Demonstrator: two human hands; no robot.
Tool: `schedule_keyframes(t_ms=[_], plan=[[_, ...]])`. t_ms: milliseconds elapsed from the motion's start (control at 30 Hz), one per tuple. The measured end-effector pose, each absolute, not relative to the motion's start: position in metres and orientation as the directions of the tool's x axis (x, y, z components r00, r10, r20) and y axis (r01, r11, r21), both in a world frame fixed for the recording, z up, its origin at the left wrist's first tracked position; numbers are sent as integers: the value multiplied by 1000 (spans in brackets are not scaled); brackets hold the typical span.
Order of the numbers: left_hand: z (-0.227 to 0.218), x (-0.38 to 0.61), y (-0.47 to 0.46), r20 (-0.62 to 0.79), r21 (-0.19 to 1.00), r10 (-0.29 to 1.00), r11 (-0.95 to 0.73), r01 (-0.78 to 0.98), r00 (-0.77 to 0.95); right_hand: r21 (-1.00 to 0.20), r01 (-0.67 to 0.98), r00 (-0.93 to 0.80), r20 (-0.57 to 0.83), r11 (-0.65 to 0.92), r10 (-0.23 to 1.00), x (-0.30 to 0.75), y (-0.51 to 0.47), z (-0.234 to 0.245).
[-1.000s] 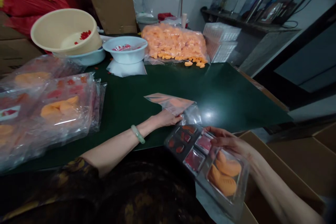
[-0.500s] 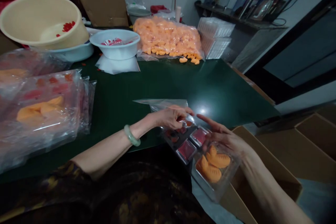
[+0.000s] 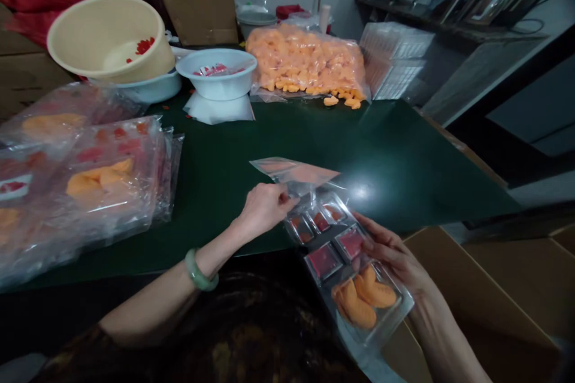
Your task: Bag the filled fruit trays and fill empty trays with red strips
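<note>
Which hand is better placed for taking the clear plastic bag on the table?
Probably the left hand: it is right beside the clear plastic bag, while the right hand is busy holding the plastic tray.

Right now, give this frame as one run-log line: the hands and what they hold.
left hand: at clear plastic bag | right hand: grips clear plastic tray of orange and red pieces

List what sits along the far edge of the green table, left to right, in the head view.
Cream plastic basin → white plastic bowl of red packets → clear plastic bag of orange pieces → stack of clear plastic trays
</note>
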State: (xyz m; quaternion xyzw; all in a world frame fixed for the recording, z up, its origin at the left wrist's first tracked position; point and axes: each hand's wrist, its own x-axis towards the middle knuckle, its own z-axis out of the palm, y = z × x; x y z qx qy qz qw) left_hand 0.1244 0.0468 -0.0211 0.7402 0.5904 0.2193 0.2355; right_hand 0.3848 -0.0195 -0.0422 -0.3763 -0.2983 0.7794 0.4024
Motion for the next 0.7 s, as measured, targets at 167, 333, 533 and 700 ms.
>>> schedule_keyframes(t_ms=[167, 333, 533, 700], plan=[[-31, 117, 54, -128, 919, 936, -12, 394, 328, -733, -491, -284, -376, -470, 882, 378, -24, -45], [-28, 122, 38, 216, 762, 951, -306, 570, 222, -697, -548, -168, -450, -462, 877, 365, -30, -45], [-30, 121, 17, 373, 620, 878, -476, 624, 299, -695, -590, -66, -464, -409, 883, 344, -37, -42], [-25, 98, 11, 317, 588, 819, -566, 578, 479, -808, -452, 4, -425, -377, 905, 313, -34, -40]])
